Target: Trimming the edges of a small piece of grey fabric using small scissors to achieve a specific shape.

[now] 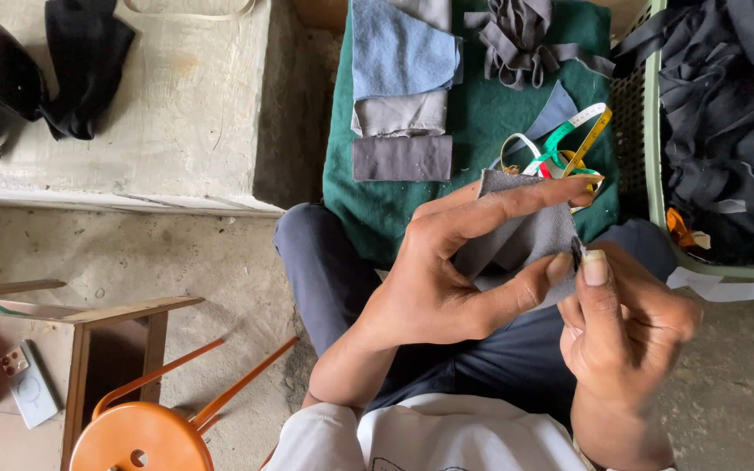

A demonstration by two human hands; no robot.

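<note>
My left hand (451, 266) holds a small grey fabric piece (530, 231) between its thumb and outstretched fingers, over my lap. My right hand (626, 318) pinches a thin dark object, likely a needle or thread end (578, 253), against the fabric's lower right edge. Both hands touch the same piece. Below them are my dark blue trousers (333, 279) and white shirt (429, 436).
A green cloth (482, 122) ahead carries folded blue and grey fabric pieces (403, 78), grey strips (517, 35), a coiled measuring tape (569, 144). A green basket (656, 174) of dark cloth stands right. An orange stool (146, 432) and wooden stand (115, 323) sit lower left.
</note>
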